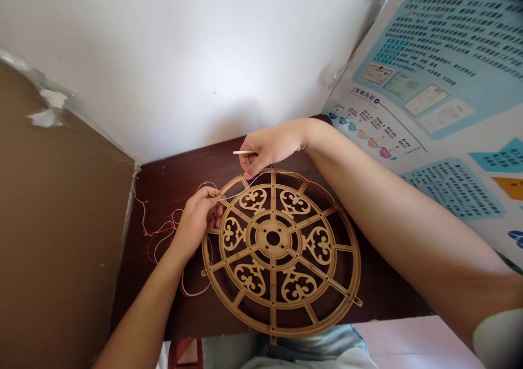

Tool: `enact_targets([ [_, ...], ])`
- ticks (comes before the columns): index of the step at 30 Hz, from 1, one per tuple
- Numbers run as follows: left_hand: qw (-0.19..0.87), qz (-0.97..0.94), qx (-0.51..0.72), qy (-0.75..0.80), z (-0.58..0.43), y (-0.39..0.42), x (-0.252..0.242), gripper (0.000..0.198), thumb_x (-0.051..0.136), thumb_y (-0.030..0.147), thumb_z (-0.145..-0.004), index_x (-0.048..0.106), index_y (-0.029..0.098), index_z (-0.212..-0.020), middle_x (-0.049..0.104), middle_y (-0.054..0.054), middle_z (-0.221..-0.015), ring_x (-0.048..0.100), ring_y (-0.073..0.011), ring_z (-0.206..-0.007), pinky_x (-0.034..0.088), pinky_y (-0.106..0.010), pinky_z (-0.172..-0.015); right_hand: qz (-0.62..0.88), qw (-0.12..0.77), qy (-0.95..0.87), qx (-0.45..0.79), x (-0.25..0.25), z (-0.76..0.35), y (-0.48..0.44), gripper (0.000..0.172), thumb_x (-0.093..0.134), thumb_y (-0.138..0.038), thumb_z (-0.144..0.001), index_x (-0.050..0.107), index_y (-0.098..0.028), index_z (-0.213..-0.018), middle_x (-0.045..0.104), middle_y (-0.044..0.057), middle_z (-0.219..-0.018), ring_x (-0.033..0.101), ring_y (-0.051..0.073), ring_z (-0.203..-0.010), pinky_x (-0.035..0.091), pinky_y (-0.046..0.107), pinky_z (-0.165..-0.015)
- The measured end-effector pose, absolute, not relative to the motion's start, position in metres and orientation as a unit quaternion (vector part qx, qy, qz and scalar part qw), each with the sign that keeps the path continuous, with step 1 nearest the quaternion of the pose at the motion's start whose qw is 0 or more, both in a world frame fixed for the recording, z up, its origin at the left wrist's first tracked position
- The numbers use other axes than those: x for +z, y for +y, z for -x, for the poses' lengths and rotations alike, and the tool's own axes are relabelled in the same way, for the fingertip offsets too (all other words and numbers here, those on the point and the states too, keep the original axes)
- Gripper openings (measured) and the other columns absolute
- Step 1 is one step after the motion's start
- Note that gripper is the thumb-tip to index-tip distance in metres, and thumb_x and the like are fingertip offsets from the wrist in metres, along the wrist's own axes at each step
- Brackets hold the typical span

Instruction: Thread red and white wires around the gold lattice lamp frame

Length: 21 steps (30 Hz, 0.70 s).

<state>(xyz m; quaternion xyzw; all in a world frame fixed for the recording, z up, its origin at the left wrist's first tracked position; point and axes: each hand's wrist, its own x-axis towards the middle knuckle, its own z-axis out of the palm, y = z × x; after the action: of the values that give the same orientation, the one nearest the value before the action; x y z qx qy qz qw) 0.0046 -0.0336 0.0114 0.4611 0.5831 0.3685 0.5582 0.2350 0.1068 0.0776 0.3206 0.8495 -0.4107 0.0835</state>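
Chinese text is spotted on the wall poster (433, 91); a heading (365, 92) by its left edge can sorta be read as 发展历程, but the rest's too blurry, tbh.

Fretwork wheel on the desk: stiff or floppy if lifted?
The fretwork wheel probably feels light for its size, being mostly cut away. Likely stiff, though the thin spokes and rim tabs look fragile if levered. Lying flat on the desk, it should slide, not roll.
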Motion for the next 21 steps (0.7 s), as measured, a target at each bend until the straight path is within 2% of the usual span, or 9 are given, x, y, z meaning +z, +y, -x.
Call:
enact_targets([
  [7,0.547,-0.48,0.349,0.591,0.0,-0.031,0.009,0.02,0.065,0.037,-0.073,0.065,0.019,-0.084,0.063,0.003,-0.063,0.055,-0.0117,-0.048,0.039,-0.023,-0.048,-0.318,0.085,0.847,-0.417,0.082,-0.232,0.103,0.018,0.08,-0.031,-0.093,0.078,-0.014,-0.09,0.062,-0.003,-0.071,0.051,0.014,-0.07,0.037,0.034,-0.072],
  [14,0.571,-0.549,0.257,0.554,0.016,-0.029,0.02,0.016,0.066,0.031,-0.077,0.073,0.018,-0.084,0.073,-0.001,-0.072,0.069,-0.0157,-0.06,0.053,-0.027,-0.065,-0.246,0.1,0.862,-0.432,0.078,-0.227,0.103,0.023,0.079,-0.034,-0.093,0.078,-0.012,-0.087,0.057,-0.004,-0.065,0.046,0.012,-0.067,0.035,0.032,-0.071],
  [17,0.594,-0.544,0.241,0.542,0.019,-0.029,0.021,0.013,0.069,0.031,-0.08,0.072,0.019,-0.083,0.074,-0.001,-0.073,0.07,-0.0154,-0.06,0.054,-0.027,-0.067,-0.235,0.108,0.863,-0.435,0.076,-0.225,0.102,0.023,0.079,-0.035,-0.092,0.078,-0.012,-0.088,0.058,-0.005,-0.065,0.046,0.011,-0.066,0.035,0.032,-0.071],
  [21,0.623,-0.53,0.236,0.524,0.023,-0.028,0.02,0.019,0.072,0.036,-0.086,0.075,0.018,-0.089,0.076,-0.002,-0.077,0.071,-0.0161,-0.061,0.055,-0.028,-0.066,-0.243,0.103,0.862,-0.433,0.075,-0.226,0.103,0.022,0.078,-0.036,-0.092,0.078,-0.013,-0.09,0.06,-0.004,-0.068,0.047,0.012,-0.066,0.036,0.032,-0.071],
])
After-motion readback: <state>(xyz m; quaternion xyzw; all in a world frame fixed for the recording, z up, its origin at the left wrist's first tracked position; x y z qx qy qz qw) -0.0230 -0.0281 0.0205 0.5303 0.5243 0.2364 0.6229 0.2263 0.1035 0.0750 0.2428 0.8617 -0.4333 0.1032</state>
